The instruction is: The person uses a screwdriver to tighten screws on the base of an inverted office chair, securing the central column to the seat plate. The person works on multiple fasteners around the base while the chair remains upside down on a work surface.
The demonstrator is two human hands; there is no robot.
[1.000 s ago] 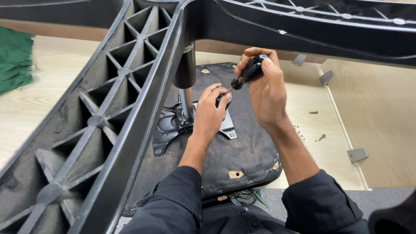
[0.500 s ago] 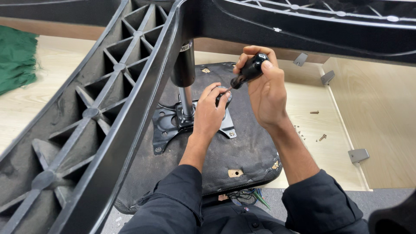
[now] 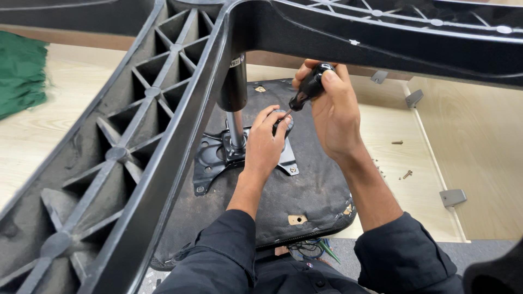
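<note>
**Screwdriver held at the plate under an upturned chair seat**

Head view: right hand point(image 3: 336, 111) is wrapped tight around the black handle of a screwdriver point(image 3: 308, 88), which slants down and to the left so that its thin shaft ends at the fingertips of the left hand point(image 3: 266, 142). That left hand lies palm-down on the metal plate point(image 3: 213, 156), its fingers curled loosely about the spot where the shaft meets the plate; whether they pinch a screw there is hidden. The plate is fixed to the underside of the seat cushion point(image 3: 305, 190), which lies upside down on the pale wooden surface point(image 3: 392, 163). A steel column point(image 3: 234, 100) with a black sleeve rises from the plate up to the hub of the black ribbed chair base point(image 3: 131, 163), whose arms fill the top and left of the view. Loose screws point(image 3: 406, 174) lie on the surface right of the cushion, well apart from both hands, and grey metal brackets point(image 3: 452, 196) sit along the raised wooden edge further right. A green cloth point(image 3: 22, 76) lies at the far left.

Against the frames from half a second and a second ago, both hands and the screwdriver keep the same grip and place; only the chair base sits slightly differently in view.
</note>
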